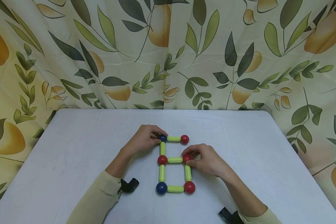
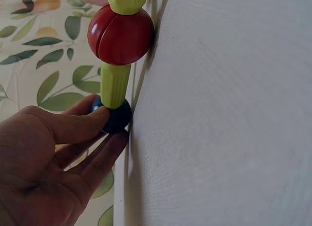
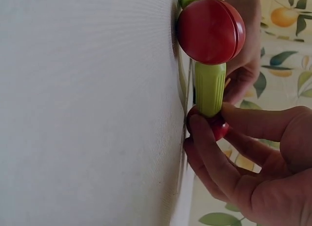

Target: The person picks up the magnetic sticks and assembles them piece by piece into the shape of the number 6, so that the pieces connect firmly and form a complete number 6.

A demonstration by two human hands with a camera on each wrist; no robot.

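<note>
On the white table lies a flat figure of balls joined by light-green rods. Its lower part is a closed square: a blue ball [image 1: 161, 188] and a red ball [image 1: 189, 187] in front, two red balls behind. From the square's back-left red ball [image 1: 162, 160] a green rod [image 1: 162, 148] runs to the far blue ball, and another rod [image 1: 174, 139] leads right to a red ball [image 1: 184, 139]. My left hand [image 1: 147, 136] pinches that far blue ball [image 2: 118, 118] between thumb and fingers. My right hand [image 1: 208, 159] grips the square's back-right red ball [image 3: 220, 130].
The white-covered table [image 1: 81, 149] stretches to both sides of the figure. Behind it hangs a curtain [image 1: 168, 62] with a leaf and fruit print. Black wrist cameras sit at the left sleeve [image 1: 98, 196] and right sleeve [image 1: 261, 217].
</note>
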